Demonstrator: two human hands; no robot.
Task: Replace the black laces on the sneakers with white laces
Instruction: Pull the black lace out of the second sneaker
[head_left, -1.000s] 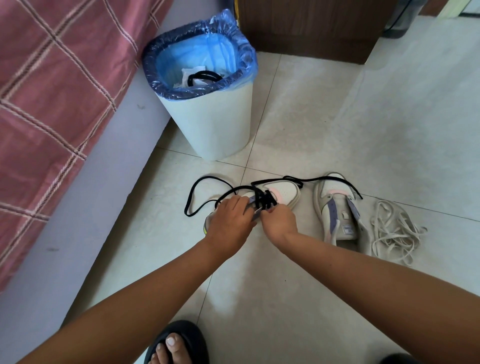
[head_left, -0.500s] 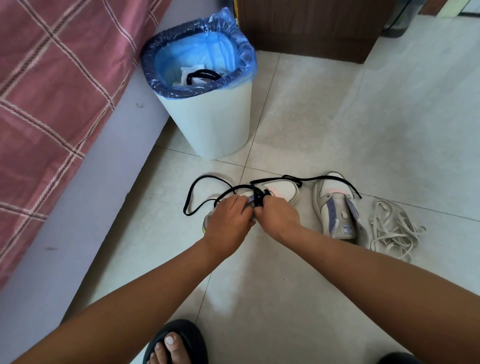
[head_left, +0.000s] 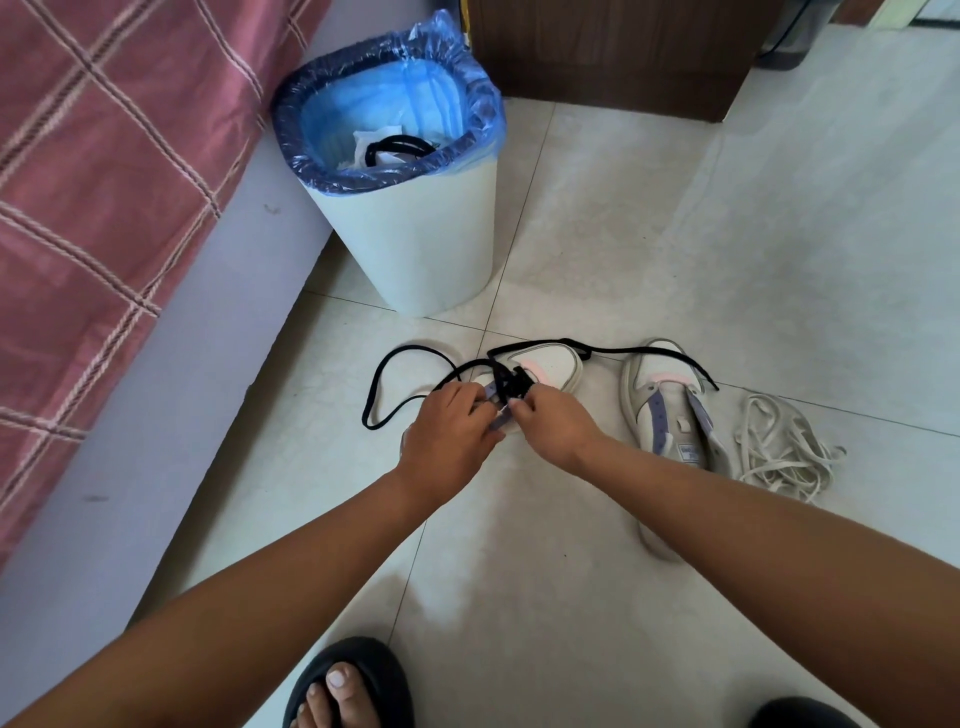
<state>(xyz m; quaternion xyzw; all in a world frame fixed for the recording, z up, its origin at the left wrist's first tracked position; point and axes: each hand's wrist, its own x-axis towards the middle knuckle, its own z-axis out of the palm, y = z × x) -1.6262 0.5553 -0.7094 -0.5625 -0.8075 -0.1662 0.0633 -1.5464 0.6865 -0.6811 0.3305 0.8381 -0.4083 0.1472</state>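
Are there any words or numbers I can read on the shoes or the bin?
Tongue label on the unlaced sneaker: a small patch with dark print, too blurred to read.
Sneaker being unlaced: no text shows.
Waste bin and its blue bag: no text shows.
White laces, floor tiles: none.
So nothing here can be read.

Both hands (head_left: 511, 434) close together, fingers (head_left: 519, 409) curled.

Soft even daylight, faint shadows under arms, sharp focus, wide-angle bending at edges.
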